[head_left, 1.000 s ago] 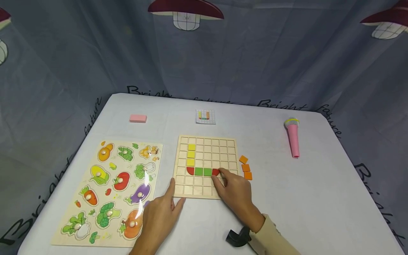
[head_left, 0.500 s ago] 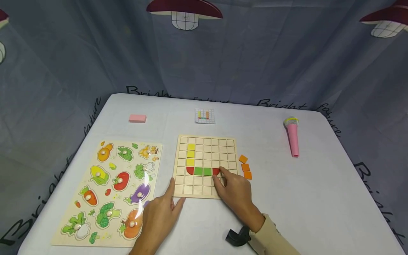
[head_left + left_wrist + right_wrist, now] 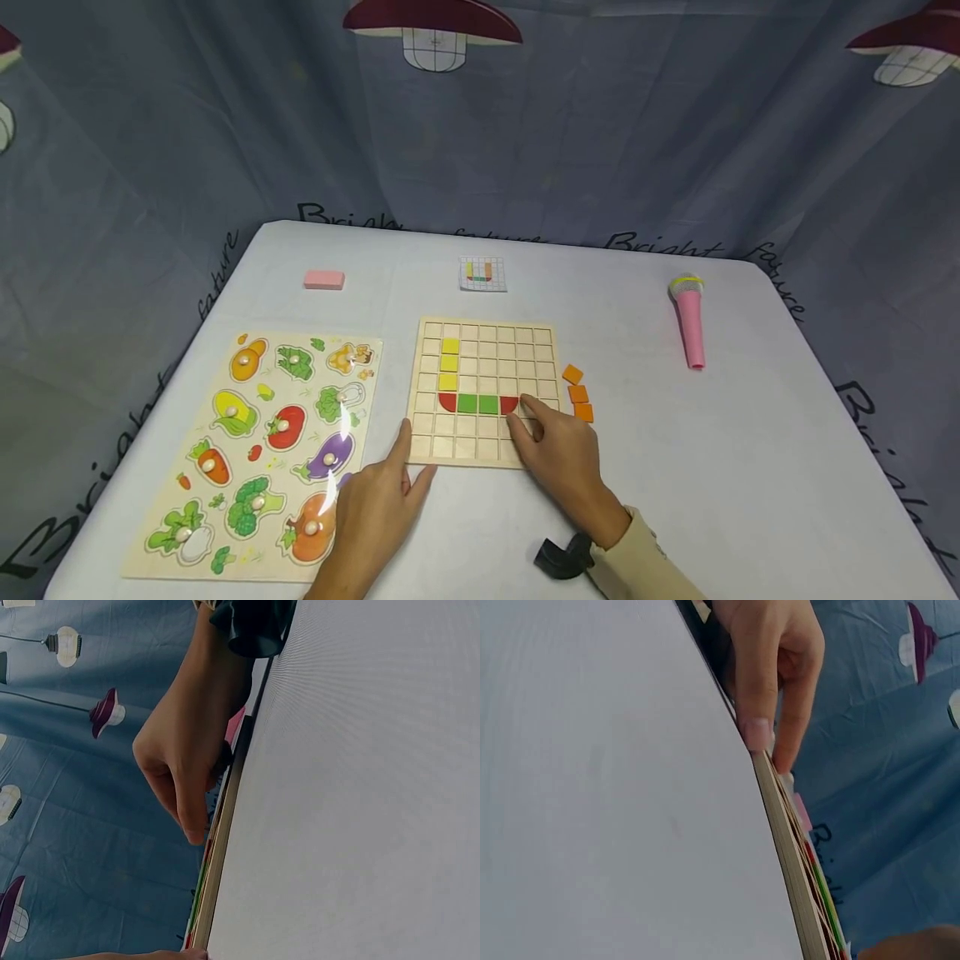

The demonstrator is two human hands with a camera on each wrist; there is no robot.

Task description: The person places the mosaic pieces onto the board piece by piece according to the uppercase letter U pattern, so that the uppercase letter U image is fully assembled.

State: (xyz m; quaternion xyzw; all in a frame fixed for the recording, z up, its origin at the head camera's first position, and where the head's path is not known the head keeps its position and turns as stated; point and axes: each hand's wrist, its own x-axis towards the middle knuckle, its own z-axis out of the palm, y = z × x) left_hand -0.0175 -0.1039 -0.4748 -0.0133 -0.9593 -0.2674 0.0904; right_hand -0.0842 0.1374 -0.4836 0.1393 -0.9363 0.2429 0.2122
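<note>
A wooden grid board lies flat on the white table. On it are yellow square tiles, green tiles and two rounded red tiles, the left one and the right one. My right hand is at the right red tile, index fingertip by its right edge and thumb just below, not gripping it. My left hand touches the board's near left corner, index finger along the left edge and thumb at the front edge. Several orange tiles lie right of the board.
A vegetable knob puzzle lies left of the board. Behind are a pink block, a pattern card and, at right, a pink toy microphone. A black curved object is by my right wrist.
My right hand has shifted slightly right, fingertips drawing off the right red tile, which shows more fully. The left hand and the board have stayed put.
</note>
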